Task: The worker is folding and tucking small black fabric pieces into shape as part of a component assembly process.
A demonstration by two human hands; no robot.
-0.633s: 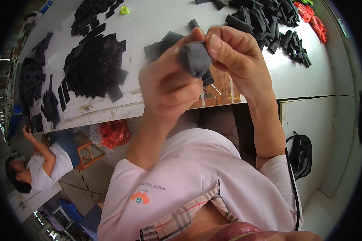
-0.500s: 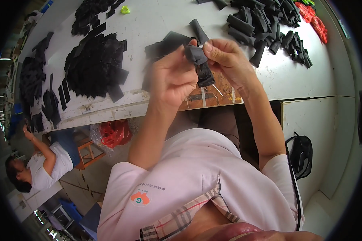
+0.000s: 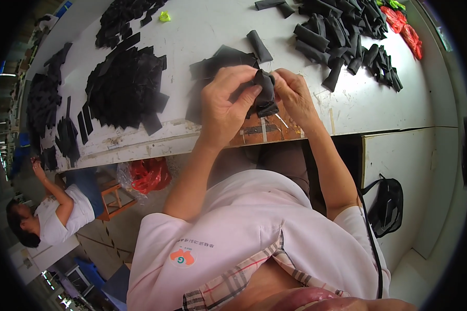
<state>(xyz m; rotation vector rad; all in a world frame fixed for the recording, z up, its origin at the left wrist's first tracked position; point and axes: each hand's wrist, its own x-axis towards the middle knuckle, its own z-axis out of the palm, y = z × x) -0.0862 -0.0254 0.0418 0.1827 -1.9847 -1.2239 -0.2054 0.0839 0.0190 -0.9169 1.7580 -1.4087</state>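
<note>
Both hands pinch one small black strap piece (image 3: 265, 94) between them, just above the near edge of the table (image 3: 213, 31). The left hand (image 3: 224, 106) closes thumb and forefinger on the left side of the piece, fingers curled in tight; the right hand (image 3: 294, 97) grips its right side with the fingertips pressed together, so the piece is bunched and partly hidden, and which way it is folded cannot be told. Directly under the hands a worn brown patch (image 3: 267, 129) shows at the near edge, with a thin pale sliver lying on it. Just behind the hands lies a low heap of flat black pieces (image 3: 218, 62), and a single rolled piece (image 3: 259, 45) sits beyond that. Toward the far right corner is a pile of rolled black pieces (image 3: 347, 36), with red items (image 3: 402, 28) past it. To the left a broad spread of flat black pieces (image 3: 127, 85) covers the surface, and more dark stacks run along the left edge. Because the piece is held over the edge and not over the surface, a slack pinch would likely drop it into the lap or to the floor. Pulling unevenly with one hand could let the fold spring open. Another person (image 3: 52, 215) crouches on the floor at the left, well apart.
</note>
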